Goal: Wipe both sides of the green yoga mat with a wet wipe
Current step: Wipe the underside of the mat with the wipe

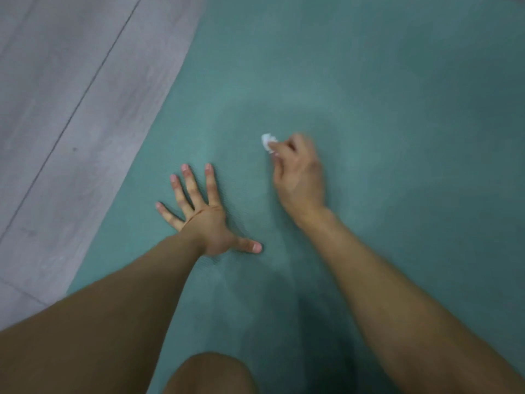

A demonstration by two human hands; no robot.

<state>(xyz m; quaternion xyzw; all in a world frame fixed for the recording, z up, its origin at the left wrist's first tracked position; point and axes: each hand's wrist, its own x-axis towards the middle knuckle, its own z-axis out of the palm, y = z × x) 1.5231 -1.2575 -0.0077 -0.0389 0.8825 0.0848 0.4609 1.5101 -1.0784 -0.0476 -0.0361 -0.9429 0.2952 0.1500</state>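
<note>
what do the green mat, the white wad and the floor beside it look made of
Yoga mat: likely foam or rubber, matte teal-green, faint fine texture, no glare.
Wet wipe: soft white tissue-like cloth, crumpled into a wad in the right hand.
Floor: pale grey wood-look planks, streaky grain, straight seams; laminate or vinyl, unclear.

the right hand (298, 177) is motion-blurred, its fingers hiding most of the wet wipe (267, 141).
</note>
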